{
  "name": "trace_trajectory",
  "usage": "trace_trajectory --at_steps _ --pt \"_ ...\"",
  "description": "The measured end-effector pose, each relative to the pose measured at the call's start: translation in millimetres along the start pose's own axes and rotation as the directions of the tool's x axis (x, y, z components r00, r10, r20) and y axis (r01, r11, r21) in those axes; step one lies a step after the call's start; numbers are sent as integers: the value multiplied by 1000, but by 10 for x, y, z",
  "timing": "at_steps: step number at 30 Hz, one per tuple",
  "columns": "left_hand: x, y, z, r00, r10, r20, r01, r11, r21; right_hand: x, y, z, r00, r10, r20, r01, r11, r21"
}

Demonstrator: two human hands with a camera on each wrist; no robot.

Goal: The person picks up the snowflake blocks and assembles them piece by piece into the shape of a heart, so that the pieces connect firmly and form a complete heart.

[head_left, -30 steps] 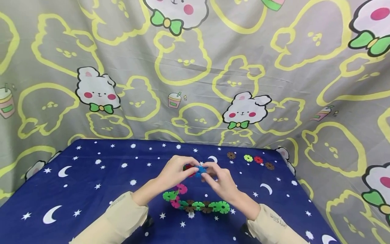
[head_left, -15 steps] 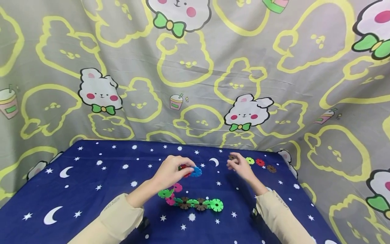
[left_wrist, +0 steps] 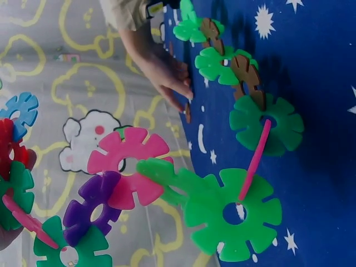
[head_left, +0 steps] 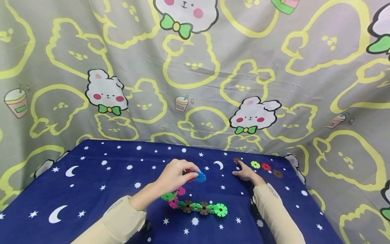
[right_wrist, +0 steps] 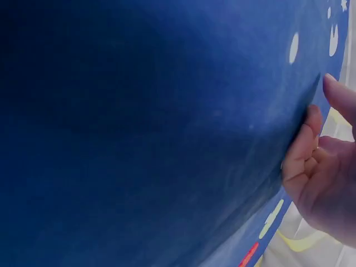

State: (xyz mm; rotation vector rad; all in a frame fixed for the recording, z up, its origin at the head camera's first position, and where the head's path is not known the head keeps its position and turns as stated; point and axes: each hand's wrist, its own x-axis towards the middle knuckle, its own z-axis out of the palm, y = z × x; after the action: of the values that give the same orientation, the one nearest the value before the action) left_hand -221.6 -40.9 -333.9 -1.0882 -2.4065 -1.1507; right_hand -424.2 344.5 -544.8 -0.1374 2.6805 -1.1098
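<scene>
My left hand (head_left: 175, 174) pinches one end of a chain of flower-shaped interlocking discs, at a red disc (head_left: 189, 171) with a blue disc (head_left: 201, 177) beyond it. From there the chain hangs down through purple, pink and green discs; its green and brown stretch (head_left: 204, 208) curves near the tabletop. The left wrist view shows a pink disc (left_wrist: 129, 167) and a large green disc (left_wrist: 233, 214) slotted together. At the back right, my right hand (head_left: 246, 173) reaches with extended fingers to a loose brown disc (head_left: 236, 160), index fingertip right at its edge.
To the right of that brown disc lie a yellow-green disc (head_left: 255, 164), a red disc (head_left: 266, 166) and another brown disc (head_left: 278, 174). A dark blue cloth (head_left: 106, 196) with stars and moons covers the table. Behind it hangs a grey patterned curtain (head_left: 143, 67).
Both hands were together at the blue disc; the right hand has let go and moved right and back to the loose brown disc. The left hand keeps holding the chain.
</scene>
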Motion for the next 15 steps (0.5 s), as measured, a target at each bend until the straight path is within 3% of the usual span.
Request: trace_trajectory --at_steps 1,3,4,6,7,9,11,12,13,15 --pt "-4 -1 2 1000 2 3 -2 1000 -1 -76 -99 -12 1000 5 4 -5 1000 -2" --pt "-13 -8 -1 1000 0 4 0 1000 4 -147 -240 -10 996 91 5 -91 995 -37" --pt "-17 -10 -8 1000 -2 1 2 1000 9 -122 -216 -4 995 96 8 -96 995 -35" --pt "-23 -14 -24 1000 -4 -9 4 1000 17 87 67 25 1000 17 6 -17 1000 25" --pt "-24 -16 -30 1000 -4 -13 4 1000 18 226 285 42 998 -62 9 61 996 63" --pt "-28 -21 -39 1000 -2 -15 3 1000 13 468 655 79 989 -147 -13 148 985 88" --pt "-29 -18 -44 1000 2 -13 -2 1000 7 361 524 89 991 -123 -57 127 990 58" --pt "-29 -14 -45 1000 5 -12 -5 1000 3 507 707 116 991 -106 -83 109 993 36" --pt "-30 -14 -45 1000 6 -12 -6 1000 1 547 752 133 991 -82 -101 85 996 20" --pt "-31 -8 -44 1000 8 -11 -8 1000 -1 474 634 134 991 -20 -131 17 1000 -20"
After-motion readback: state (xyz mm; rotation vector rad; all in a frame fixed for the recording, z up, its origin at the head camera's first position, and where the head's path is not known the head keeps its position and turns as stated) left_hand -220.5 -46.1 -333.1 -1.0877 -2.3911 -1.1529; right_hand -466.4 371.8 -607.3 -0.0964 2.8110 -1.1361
